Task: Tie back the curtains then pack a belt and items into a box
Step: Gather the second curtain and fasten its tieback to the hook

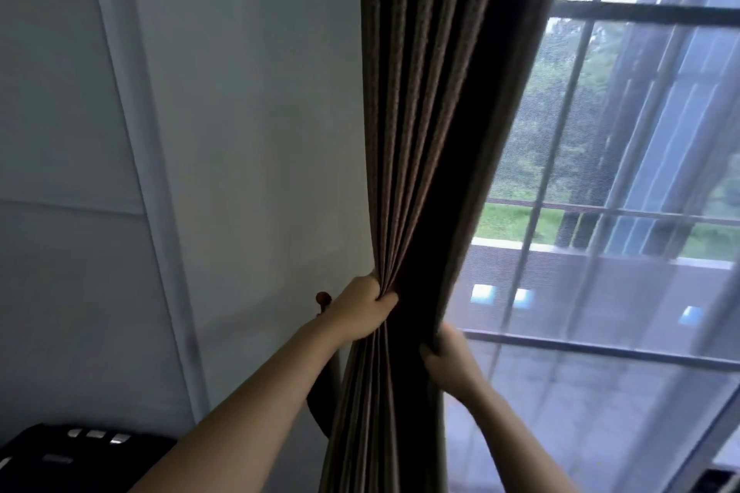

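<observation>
Curtain (420,132) of dark pleated cloth hangs bunched into a thick column between the pale wall (240,132) and the window (640,212), and both hands are on it at about one height. The left hand (362,310) grips the wall-side folds, its fingers (386,299) curled tight into the pleats. The right hand (446,356) holds the window-side edge, its fingers (427,352) wrapped round the cloth. Just left of the left hand a small reddish knob (323,298) stands out from the wall. Below it a dark band (318,406), probably the tieback, hangs behind the forearm. A sheer panel (600,372) covers the glass beyond. The box and the belt are not in view.

The gathering looks nearly done, with the tie not yet round the bundle. The risk lies in the handover. One hand must let go to fetch the band, and the heavy folds could then spill out of a single grip and spread over the glass. The right hand sits close to the sheer panel, so some of that thin cloth could be caught in the bundle and dragged with it. A band looped too loosely, or missing the knob, would let the column slump. A dark object (80,456) lies low at the left, near the left arm, where a careless elbow might knock it.
</observation>
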The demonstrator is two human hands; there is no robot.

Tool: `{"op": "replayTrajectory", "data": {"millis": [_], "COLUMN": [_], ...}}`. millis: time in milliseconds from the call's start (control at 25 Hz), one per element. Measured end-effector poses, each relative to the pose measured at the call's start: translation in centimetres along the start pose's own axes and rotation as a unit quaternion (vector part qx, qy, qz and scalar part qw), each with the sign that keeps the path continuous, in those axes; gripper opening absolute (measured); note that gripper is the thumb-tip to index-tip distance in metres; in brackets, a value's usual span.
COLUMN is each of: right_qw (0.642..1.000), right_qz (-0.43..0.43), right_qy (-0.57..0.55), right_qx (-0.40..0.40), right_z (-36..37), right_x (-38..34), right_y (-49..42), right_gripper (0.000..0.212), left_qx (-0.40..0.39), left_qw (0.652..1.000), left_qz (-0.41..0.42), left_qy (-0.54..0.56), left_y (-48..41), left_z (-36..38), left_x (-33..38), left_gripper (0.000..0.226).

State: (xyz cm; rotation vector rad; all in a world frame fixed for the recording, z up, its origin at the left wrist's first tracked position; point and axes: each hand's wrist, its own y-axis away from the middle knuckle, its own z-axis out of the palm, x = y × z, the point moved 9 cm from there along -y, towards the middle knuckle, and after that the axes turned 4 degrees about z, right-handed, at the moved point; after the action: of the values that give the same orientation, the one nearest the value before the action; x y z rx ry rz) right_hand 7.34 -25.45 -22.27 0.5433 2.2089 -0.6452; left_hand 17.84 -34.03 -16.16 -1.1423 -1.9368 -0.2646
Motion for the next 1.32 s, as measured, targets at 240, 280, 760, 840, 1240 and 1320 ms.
{"op": "replayTrajectory", "data": {"millis": [240, 280, 760, 840, 1240, 1320], "right_qw": [0.993, 0.993, 0.99, 0.989, 0.963, 0.956], "right_qz": [-0.093, -0.098, -0.116, -0.12, 0.021, 0.029], "right_qy": [0.016, 0.027, 0.036, 0.063, -0.268, -0.289], "right_qx": [-0.066, -0.068, -0.068, -0.067, -0.003, 0.044], "right_z": [5.2, 5.6, 5.8, 6.5, 5.6, 4.0], "right_x": [-1.3, -1.3, -2.1, -1.8, 0.6, -0.5], "right_y": [1.2, 1.3, 2.4, 2.0, 0.2, -0.9], "right_gripper": [0.077, 0.078, 0.077, 0.076, 0.045, 0.035], "left_qx": [0.011, 0.01, 0.026, 0.021, 0.112, 0.132], "left_qw": [0.999, 0.999, 0.997, 0.997, 0.992, 0.989], "left_qz": [-0.012, -0.014, -0.034, -0.033, -0.041, -0.064], "left_qy": [-0.041, -0.046, -0.062, -0.064, -0.029, 0.011], "left_y": [-0.5, -0.5, 0.0, 0.2, 0.7, 0.9], "left_z": [0.0, 0.0, 0.5, 0.6, -1.5, -2.2], "left_x": [-0.6, -0.7, 0.4, 0.5, -0.4, -1.4], "left_gripper": [0.037, 0.036, 0.033, 0.035, 0.021, 0.019]}}
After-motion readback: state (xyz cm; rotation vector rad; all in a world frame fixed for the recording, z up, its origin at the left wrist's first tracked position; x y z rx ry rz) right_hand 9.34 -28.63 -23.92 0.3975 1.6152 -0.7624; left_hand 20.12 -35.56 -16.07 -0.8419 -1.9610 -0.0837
